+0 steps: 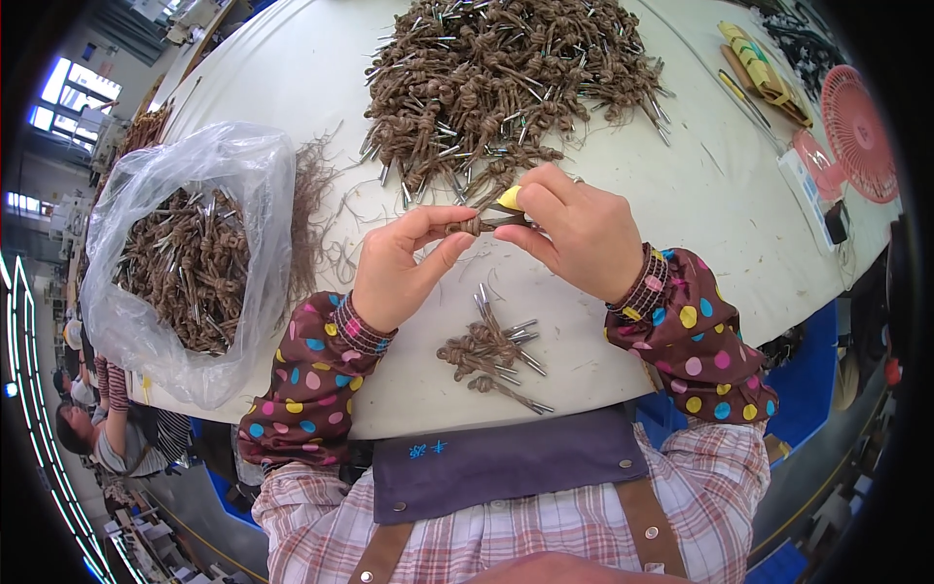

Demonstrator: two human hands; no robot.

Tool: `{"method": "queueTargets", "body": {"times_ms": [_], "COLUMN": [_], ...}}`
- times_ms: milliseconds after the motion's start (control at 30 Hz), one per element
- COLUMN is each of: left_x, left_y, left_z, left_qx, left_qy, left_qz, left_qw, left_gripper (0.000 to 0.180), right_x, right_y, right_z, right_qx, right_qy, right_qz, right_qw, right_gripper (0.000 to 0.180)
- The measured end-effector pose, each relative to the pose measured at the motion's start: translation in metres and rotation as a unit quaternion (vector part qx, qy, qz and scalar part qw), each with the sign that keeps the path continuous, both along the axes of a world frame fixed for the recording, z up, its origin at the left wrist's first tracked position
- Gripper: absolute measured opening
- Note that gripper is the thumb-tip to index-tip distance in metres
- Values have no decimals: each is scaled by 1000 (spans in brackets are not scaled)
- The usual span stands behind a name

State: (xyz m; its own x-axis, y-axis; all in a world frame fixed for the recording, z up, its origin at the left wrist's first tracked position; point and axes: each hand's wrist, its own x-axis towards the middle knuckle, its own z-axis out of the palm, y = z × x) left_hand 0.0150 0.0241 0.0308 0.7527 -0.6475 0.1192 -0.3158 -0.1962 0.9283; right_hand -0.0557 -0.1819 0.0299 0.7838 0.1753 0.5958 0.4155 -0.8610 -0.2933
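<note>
My left hand (401,268) pinches a brown knotted cord (465,227) between thumb and fingertips, over the middle of the table. My right hand (581,234) is closed on small thread snips (510,199), with yellow showing at the fingers. Their dark blades point left and lie against or very near the cord; whether they touch it, I cannot tell. Just beyond both hands rises a large pile of knotted cords (506,83) with shiny metal tips. A small group of the same cords (479,350) lies on the tabletop between my forearms.
A clear plastic bag (268,209) full of knotted cords stands at the left, beside loose brown thread ends (313,209). At the far right are a pink fan (858,136), a yellow-and-brown bundle (767,83) and a yellow-handled tool (732,86). Another person (112,428) sits at the left.
</note>
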Motion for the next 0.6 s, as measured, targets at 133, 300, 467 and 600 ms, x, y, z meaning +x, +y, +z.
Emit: {"method": "queueTargets", "body": {"times_ms": [133,300,467,600], "left_x": [-1,2,1,0], "left_y": [-1,3,1,2], "left_z": [-1,-3,-6,-4], "left_qx": [-11,-5,-45,-22], "left_qy": [20,53,38,53], "left_qz": [-2,7,0,-3], "left_qw": [1000,999,998,998], "left_gripper": [24,24,24,24], "right_x": [-1,1,0,0], "right_y": [1,-1,-3,-1], "right_z": [1,1,1,-2], "right_qx": [-8,16,16,1], "right_qy": [-3,-9,-20,-40], "right_qz": [-1,16,17,30], "right_qw": [1000,1000,1000,999], "right_gripper": [28,26,23,21]}}
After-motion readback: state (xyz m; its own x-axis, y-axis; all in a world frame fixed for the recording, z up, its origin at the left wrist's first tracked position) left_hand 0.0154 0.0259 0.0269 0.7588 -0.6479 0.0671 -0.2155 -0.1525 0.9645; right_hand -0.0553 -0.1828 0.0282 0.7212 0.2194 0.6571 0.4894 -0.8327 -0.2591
